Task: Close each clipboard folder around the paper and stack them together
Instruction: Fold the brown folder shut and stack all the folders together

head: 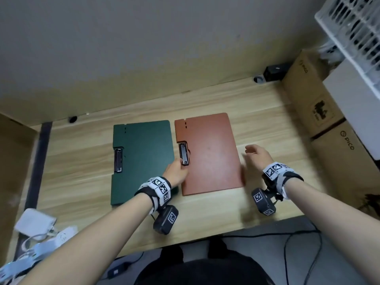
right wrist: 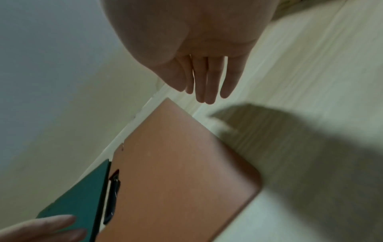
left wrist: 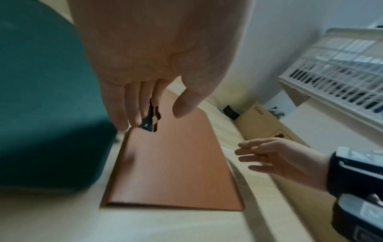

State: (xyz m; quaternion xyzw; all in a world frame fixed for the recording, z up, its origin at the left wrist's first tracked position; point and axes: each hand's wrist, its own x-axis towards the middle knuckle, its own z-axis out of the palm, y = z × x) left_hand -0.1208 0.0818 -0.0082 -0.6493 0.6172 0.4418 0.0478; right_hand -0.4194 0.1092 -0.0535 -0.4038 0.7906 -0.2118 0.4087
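While both clipboard folders lie shut and flat on the tabletop (head: 257, 124), the orange folder (head: 209, 155) sits just right of the green folder (head: 141, 159). Fingers relaxed and extended, the left hand (head: 175, 173) touches the orange folder's black clip (head: 183, 154). Off that folder's right edge, the right hand (head: 258, 154) hovers with straight fingers, holding nothing.

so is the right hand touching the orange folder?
Apart. In the right wrist view the right hand hovers with straight fingers past the orange clipboard folder, table visible between them.
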